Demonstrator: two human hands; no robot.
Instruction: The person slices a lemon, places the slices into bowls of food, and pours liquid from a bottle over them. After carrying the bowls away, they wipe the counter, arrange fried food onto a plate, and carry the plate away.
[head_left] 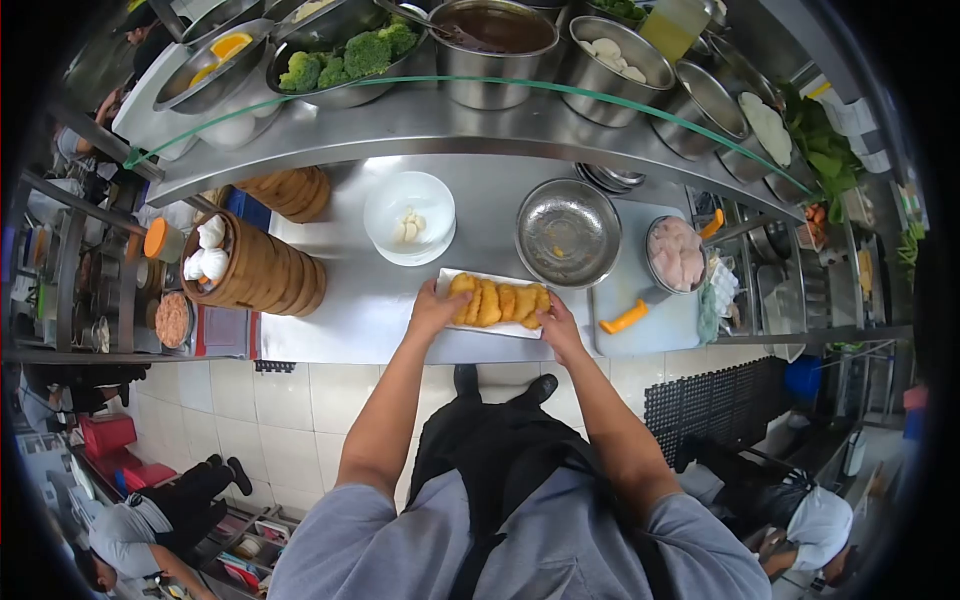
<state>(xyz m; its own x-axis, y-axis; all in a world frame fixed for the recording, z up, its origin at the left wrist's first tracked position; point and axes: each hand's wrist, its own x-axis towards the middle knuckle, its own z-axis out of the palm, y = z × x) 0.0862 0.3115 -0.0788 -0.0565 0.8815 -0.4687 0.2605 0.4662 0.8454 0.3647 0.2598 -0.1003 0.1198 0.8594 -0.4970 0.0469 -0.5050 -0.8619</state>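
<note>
A white rectangular plate (488, 329) bears a row of golden fried pieces (497, 302) at the front of the steel counter. My left hand (435, 308) grips the plate's left end, its thumb by the food. At the right end my right hand (559, 328) holds the plate's edge. Behind the plate stand a white bowl (410, 200) with pale pieces inside, and a steel bowl (568, 233) with small yellow bits at its bottom. Just right of my right hand, an orange-handled knife (625, 317) rests on a white cutting board (650, 335).
Bamboo steamers (275, 270) stand at the left. A bowl of pale raw meat (676, 255) is on the right. A steel shelf (400, 125) with a green glass edge, bearing broccoli (367, 53) and pots, spans the back. Co-workers are behind at lower left and lower right.
</note>
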